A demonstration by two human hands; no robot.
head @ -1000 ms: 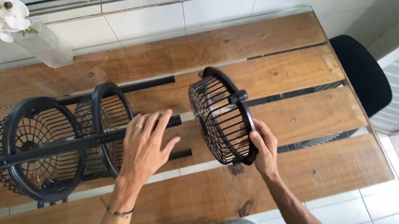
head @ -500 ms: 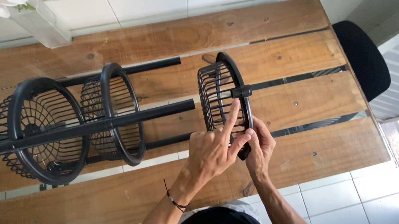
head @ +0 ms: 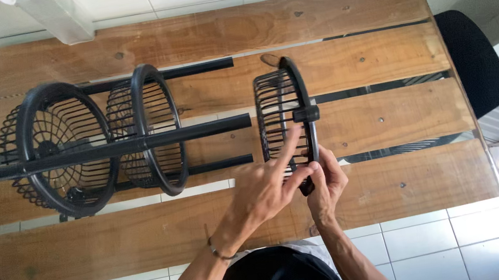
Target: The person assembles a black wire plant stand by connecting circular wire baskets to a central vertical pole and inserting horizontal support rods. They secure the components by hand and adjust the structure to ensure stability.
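White floor tiles are seen at six o'clock beneath a glass-topped plank table point(head: 117, 254). Just above them, the loose black wire basket point(head: 285, 116) is stood on edge near centre; its lower rim is gripped by the curled right hand point(head: 327, 182), while the left hand point(head: 265, 189) is laid against it, forefinger extended, nothing enclosed (as far as can be told). The basket is judged light, stiff and slightly slippery, best taken by the solid rim. At nine o'clock lies the tiered basket rack point(head: 96, 147); a black chair point(head: 473, 59) is at three.
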